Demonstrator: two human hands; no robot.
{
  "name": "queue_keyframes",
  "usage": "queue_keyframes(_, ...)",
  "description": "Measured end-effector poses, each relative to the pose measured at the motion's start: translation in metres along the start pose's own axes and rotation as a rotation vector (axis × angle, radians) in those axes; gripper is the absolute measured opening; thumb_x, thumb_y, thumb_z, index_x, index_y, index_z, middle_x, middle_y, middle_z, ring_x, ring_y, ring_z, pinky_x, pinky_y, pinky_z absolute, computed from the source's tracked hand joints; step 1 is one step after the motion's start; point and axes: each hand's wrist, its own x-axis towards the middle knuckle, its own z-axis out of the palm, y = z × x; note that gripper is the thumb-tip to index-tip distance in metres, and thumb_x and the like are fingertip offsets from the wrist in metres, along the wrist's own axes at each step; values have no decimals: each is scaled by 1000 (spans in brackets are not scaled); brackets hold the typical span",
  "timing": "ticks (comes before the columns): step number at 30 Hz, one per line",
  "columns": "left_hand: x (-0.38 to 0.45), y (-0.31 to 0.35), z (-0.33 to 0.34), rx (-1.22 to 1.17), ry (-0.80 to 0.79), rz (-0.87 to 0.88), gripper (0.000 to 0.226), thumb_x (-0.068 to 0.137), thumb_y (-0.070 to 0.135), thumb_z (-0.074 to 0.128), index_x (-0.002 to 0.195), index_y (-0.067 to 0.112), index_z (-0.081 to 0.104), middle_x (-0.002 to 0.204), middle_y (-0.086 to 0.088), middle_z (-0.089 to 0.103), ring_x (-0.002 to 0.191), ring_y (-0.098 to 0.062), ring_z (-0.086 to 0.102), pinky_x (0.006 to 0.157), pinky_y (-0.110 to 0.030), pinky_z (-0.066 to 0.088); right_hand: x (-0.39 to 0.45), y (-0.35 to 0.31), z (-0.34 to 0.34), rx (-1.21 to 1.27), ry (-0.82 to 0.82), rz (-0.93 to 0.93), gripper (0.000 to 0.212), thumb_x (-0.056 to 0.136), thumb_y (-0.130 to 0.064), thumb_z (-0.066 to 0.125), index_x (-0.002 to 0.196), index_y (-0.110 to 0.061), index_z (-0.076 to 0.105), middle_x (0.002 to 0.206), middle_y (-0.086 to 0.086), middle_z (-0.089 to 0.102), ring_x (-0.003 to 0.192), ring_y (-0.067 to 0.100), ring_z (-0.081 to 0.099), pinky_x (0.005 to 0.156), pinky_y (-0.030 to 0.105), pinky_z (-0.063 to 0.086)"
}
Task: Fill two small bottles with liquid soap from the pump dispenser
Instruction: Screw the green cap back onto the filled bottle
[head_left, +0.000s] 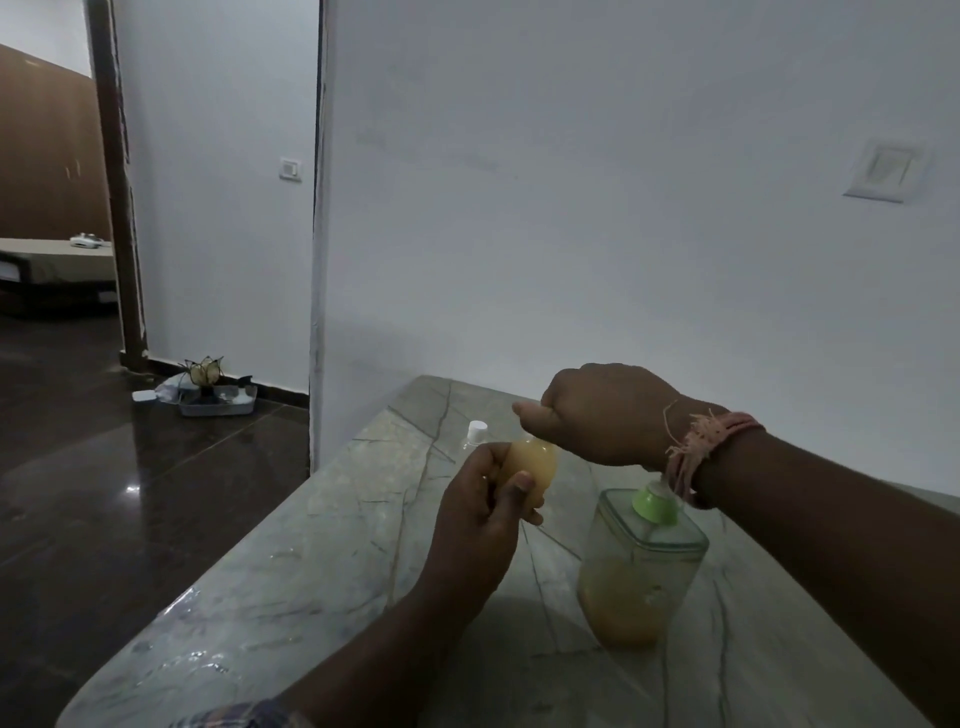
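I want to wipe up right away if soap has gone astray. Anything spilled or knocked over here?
No spill shows on the marble counter. The pump dispenser stands upright, the left hand holds a filled small bottle, and a capped bottle stands behind.

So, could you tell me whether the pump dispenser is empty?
No, the pump dispenser standing on the counter holds yellowish soap in roughly its lower half.

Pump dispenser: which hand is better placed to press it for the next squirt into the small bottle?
Right. The right hand already sits over the pump dispenser, above its green collar, while the left hand grips the small bottle, nearly full of yellowish soap, by the spout.
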Motion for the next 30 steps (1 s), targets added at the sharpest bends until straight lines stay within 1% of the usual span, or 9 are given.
queue_keyframes(5,0,-2,-4,199,93,122,23,93,33,65,111,21,58,99,16,61,85,-9,67,69,-26,60,7,-5,2,303,-183,278,45,98,-44,37,67,-14,50,63,2,52,50,18,46,53,25,35)
queue_keyframes(7,0,-1,-4,120,95,79,15,97,23,61,112,21,57,100,8,64,86,-11,67,69,-28,60,4,-9,-9,256,-245,155,47,103,-51,32,85,-20,63,64,2,50,53,17,47,56,28,39)
queue_keyframes(9,2,1,-3,-23,91,-7,16,101,20,54,116,16,57,108,-5,64,89,-16,69,70,-26,60,1,-16,-18,95,-210,-23,44,102,-56,28,114,-28,59,73,-1,47,68,17,51,65,31,43)
queue_keyframes(10,3,2,-3,-97,85,-48,20,102,20,50,119,12,57,110,-9,64,90,-19,70,70,-27,60,3,-17,-18,52,-170,-65,46,100,-60,29,113,-26,56,75,-3,46,71,16,51,66,32,44)
queue_keyframes(14,4,2,-7,-368,16,-180,26,105,23,41,122,11,56,98,-12,68,79,-18,68,68,-29,58,10,-15,-7,-66,76,-187,48,98,-63,27,86,-21,47,66,-6,44,57,10,42,57,31,39)
queue_keyframes(17,3,3,-8,-473,-85,-219,31,105,25,38,121,4,55,86,-10,67,73,-20,62,63,-30,53,13,-12,1,75,146,-152,55,96,-57,36,60,-16,44,55,-3,43,49,14,40,52,28,36)
queue_keyframes(23,4,0,-4,-104,35,-65,35,101,34,46,123,11,59,97,-5,68,79,-12,67,67,-25,55,32,-11,11,169,-107,177,38,83,-48,35,63,-18,43,67,0,50,55,17,44,53,28,32)
queue_keyframes(25,4,0,-4,-1,76,-23,42,96,43,46,123,14,58,105,-1,66,85,-9,68,69,-22,56,36,-12,8,217,-140,238,38,90,-46,38,67,-16,47,72,2,52,60,17,48,55,27,34)
queue_keyframes(30,6,-3,-5,84,106,-117,36,101,31,54,135,19,55,129,5,61,113,-12,60,98,-34,53,49,-13,24,167,-186,228,37,95,-42,41,69,-16,47,72,3,52,60,16,48,56,27,39)
